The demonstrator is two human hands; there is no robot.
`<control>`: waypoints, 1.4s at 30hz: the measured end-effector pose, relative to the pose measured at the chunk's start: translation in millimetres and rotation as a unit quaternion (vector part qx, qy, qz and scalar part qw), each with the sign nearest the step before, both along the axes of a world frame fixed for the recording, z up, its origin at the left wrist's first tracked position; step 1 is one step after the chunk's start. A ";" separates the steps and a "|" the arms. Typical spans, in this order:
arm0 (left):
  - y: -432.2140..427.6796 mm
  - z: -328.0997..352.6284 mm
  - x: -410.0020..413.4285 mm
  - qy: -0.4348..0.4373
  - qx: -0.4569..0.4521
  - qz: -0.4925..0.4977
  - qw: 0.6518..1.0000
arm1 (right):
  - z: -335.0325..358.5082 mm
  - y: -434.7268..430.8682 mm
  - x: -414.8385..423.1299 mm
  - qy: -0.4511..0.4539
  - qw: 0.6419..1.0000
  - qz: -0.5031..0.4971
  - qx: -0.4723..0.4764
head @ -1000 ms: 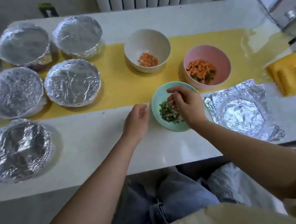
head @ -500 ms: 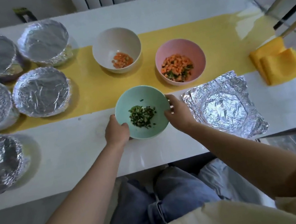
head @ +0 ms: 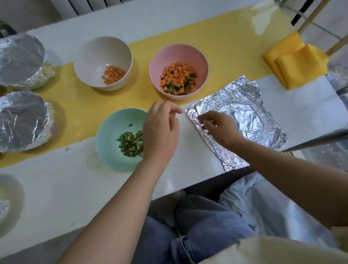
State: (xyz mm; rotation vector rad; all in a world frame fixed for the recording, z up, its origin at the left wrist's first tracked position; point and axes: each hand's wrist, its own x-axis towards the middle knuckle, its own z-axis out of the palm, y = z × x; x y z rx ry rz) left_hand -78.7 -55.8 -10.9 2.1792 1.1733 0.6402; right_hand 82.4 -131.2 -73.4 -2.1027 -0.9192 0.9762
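Note:
A teal bowl [head: 110, 139] holding chopped green vegetables [head: 130, 144] stands near the table's front edge. My left hand [head: 161, 131] hovers over its right rim, fingers relaxed and pointing right, holding nothing. To the right lies a crumpled sheet of aluminium foil [head: 247, 109]. My right hand [head: 218, 127] rests on the foil's left part, and its curled fingers pinch the left edge. Behind them, a pink bowl [head: 198, 59] holds carrot cubes mixed with greens. A white bowl [head: 101, 52] holds a few carrot cubes.
Several foil-covered bowls [head: 16, 120] crowd the table's left side. A yellow mat [head: 218, 40] runs across the white table [head: 64, 194]. A folded yellow cloth [head: 294, 64] lies at the right edge beside a metal-and-glass frame. My knees are below the front edge.
Both hands let go of the teal bowl. My right hand moved right onto the foil sheet, and my left hand moved over the bowl's right rim.

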 end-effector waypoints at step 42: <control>-19.9 -58.5 79.3 0.186 -0.243 -0.149 0.940 | 2.2 -48.3 138.7 -0.005 0.975 -0.224 0.008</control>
